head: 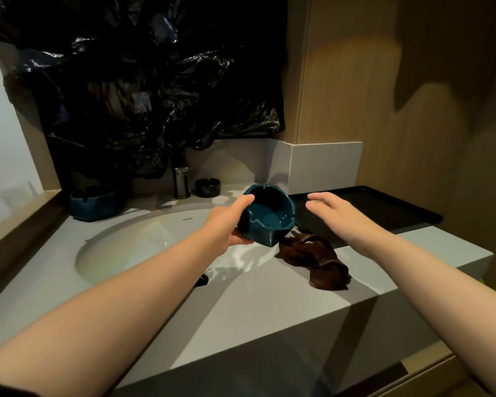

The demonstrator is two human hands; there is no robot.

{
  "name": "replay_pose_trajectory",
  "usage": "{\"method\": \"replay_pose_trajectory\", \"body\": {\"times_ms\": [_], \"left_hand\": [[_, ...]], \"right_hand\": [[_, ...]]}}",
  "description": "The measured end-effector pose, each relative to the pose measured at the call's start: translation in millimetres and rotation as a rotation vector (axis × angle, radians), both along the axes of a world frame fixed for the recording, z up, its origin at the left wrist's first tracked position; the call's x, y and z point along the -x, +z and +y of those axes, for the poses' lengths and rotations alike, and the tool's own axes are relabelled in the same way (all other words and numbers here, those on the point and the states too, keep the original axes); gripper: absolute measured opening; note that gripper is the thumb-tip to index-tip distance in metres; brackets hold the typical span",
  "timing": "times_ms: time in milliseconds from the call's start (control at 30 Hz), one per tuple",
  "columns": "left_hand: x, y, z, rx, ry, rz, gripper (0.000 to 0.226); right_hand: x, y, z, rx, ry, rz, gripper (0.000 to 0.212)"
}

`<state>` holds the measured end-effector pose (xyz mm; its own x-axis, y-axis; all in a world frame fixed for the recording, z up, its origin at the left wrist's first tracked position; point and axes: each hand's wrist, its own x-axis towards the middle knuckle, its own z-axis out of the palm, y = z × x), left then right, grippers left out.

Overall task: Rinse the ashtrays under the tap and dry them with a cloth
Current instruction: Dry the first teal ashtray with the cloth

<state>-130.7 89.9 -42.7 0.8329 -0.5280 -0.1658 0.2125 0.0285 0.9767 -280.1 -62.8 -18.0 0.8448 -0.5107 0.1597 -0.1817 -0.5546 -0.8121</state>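
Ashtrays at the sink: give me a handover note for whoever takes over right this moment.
Left hand: grips the held ashtray, tilted, right of the basin.
Right hand: open, holds nothing, above the tray.
Cloth: crumpled on the counter beside the tray.
Teal ashtray left of the tap, black ashtray right of it, both on the counter.
Done: unclear whether anything is rinsed; no water visibly running.
Left: probably dry the held one, then handle the other two.

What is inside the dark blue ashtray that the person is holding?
The held ashtray tilts toward the camera in the left hand. Its bowl shows only bare glaze, with nothing lying in it. The upper inner part is in deep shadow, so that area cannot be checked.
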Motion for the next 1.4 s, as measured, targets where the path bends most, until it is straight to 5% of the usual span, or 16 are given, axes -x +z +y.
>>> {"method": "replay_pose_trajectory", "body": {"times_ms": [100, 267, 533, 700, 867, 1400], "left_hand": [[-0.5, 5.4, -12.5, 0.031, -0.037, 0.027, 0.047], [-7.6, 17.6, -39.1, 0.085, -0.159, 0.072, 0.043], [-31.0, 30.7, -107.9, -0.01, -0.237, 0.083, 0.036], [-52.5, 15.1, -151.1, -0.187, -0.051, -0.238, 0.009], [-66.2, 12.6, -177.1, -0.527, 0.036, -0.518, 0.025], [-70.5, 0.0, -191.1, -0.39, -0.064, -0.505, 0.014]], "right_hand": [[-19.1, 7.6, -10.6, -0.402, 0.031, 0.017, 0.049], [-36.3, 23.6, -29.4, -0.59, 0.043, 0.009, 0.022], [-57.3, 30.1, -85.8, -0.588, -0.208, -0.006, 0.013], [-82.8, 16.1, -119.1, -0.569, -0.29, 0.012, 0.015], [-103.7, 1.5, -144.7, -0.501, -0.324, 0.031, 0.018], [-112.7, -14.9, -165.7, -0.122, -0.501, 0.162, 0.039]]}}
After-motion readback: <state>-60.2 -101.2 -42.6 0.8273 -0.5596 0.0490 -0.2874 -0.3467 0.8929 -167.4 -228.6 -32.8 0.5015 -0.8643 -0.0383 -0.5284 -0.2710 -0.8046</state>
